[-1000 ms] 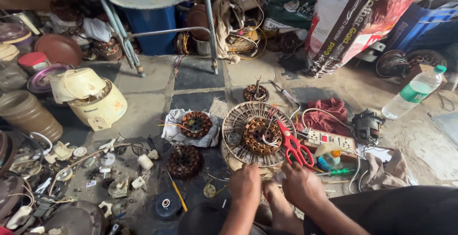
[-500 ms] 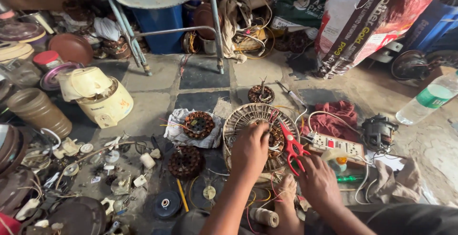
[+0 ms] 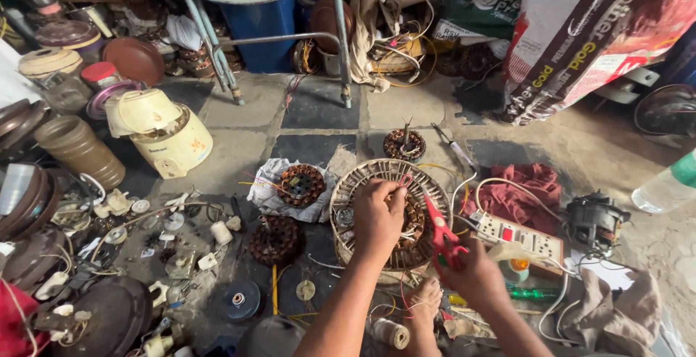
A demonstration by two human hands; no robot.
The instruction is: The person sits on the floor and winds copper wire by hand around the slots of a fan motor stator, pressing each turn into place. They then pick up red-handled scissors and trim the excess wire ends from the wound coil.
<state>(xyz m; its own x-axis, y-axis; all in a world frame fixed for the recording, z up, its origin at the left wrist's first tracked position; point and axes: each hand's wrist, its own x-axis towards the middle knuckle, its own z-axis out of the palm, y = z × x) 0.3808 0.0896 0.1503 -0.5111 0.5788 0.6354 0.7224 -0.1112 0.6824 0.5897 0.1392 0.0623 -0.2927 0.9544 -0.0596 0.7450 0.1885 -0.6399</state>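
A round copper-wound fan stator (image 3: 352,199) lies on the floor in front of me. My left hand (image 3: 378,216) rests on top of it, its fingers pinching a thin wire at the upper middle of the winding. My right hand (image 3: 473,274) grips red-handled scissors (image 3: 438,230) just right of the stator, blades pointing up toward the winding. My bare foot (image 3: 423,304) sits below the stator, beside a spool of thread (image 3: 391,333).
Smaller stators lie at left (image 3: 299,184), lower left (image 3: 276,240) and behind (image 3: 404,144). A white power strip (image 3: 520,235), red cloth (image 3: 528,187), small motor (image 3: 596,220) and plastic bottle (image 3: 663,187) lie right. A cream appliance housing (image 3: 161,131), loose parts and chair legs (image 3: 338,38) crowd the left and back.
My left hand has reached forward from near my lap onto the stator. My right hand has taken up the red scissors that lay beside the stator.
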